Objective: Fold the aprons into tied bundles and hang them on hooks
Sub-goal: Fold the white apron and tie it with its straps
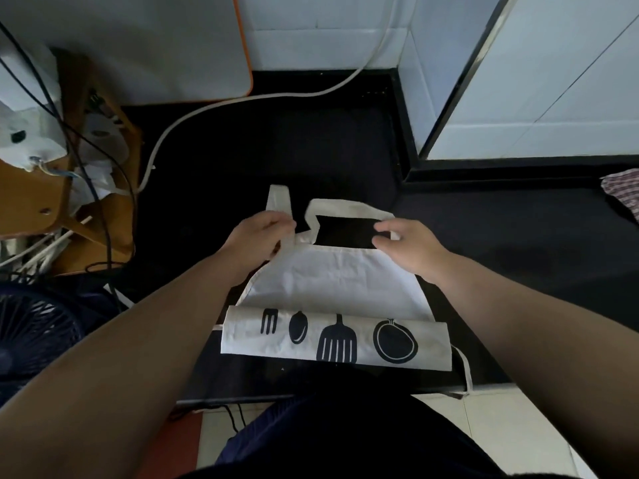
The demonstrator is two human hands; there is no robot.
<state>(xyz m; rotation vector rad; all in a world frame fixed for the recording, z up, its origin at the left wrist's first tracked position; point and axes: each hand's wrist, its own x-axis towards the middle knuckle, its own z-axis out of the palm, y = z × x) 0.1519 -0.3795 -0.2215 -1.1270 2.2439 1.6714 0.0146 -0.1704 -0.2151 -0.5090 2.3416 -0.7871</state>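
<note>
Right, from my end the cream cotton apron with black kitchen-utensil prints (pixel 332 281) lies flat on the black countertop (pixel 242 150), straight ahead of the person, bib pointing away. Its lower part is already rolled or folded into a long band (pixel 335 337) along the near edge, showing 4 prints. The bib above is flat and not yet folded. The left hand (pixel 257 238) pinches a loose cream strap end (pixel 278 198) at the bib's upper left corner. The right hand (pixel 411 250) pinches the cream neck loop (pixel 345 205) near the upper right corner. A thin waist tie (pixel 466 371) trails off the counter's near right edge. I judge the fold roughly half done: the bib and straps need gathering in, the bundle needs tying, and hanging is left. I see no hook. Only 1 apron is clearly in view; a checked cloth (pixel 622 191) at the far right may or may not be another. To the left, a brown wooden rack (pixel 31 202) holds a white paper roll (pixel 100 140) and tangled cables.
</note>
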